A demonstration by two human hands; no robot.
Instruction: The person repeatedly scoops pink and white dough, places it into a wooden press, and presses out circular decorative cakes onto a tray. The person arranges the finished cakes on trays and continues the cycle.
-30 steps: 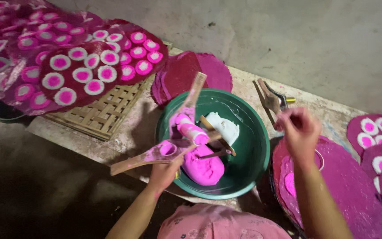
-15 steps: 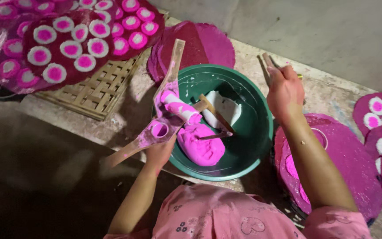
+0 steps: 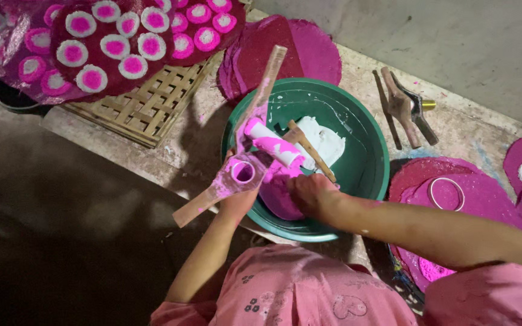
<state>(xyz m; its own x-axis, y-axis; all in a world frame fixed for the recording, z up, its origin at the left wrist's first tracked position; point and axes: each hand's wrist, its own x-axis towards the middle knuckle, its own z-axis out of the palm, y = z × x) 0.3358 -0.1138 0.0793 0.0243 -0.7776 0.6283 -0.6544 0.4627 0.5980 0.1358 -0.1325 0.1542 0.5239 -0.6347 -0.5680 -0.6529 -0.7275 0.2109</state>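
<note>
A green bowl point(image 3: 383, 151) on the stone ledge holds a lump of pink dough point(image 3: 276, 202) and some white dough point(image 3: 324, 142). A long wooden press point(image 3: 243, 174), smeared pink and with a round hole in it, lies across the bowl's left rim. My left hand point(image 3: 237, 204) grips it from underneath. A pink-coated cylinder point(image 3: 273, 147) and a wooden stick point(image 3: 310, 152) rest on top of it. My right hand point(image 3: 309, 193) is down in the bowl, its fingers closed on the pink dough.
A second wooden press point(image 3: 403, 105) lies behind the bowl to the right. A metal ring point(image 3: 445, 193) sits on stacked pink sheets point(image 3: 484, 199). A woven bamboo tray point(image 3: 146, 108) at left carries pink-and-white discs point(image 3: 113, 42). More pink sheets point(image 3: 303, 48) lie behind the bowl.
My right hand has come from the wooden press at the back right down into the bowl onto the pink dough. My left hand has kept its hold on the press.
</note>
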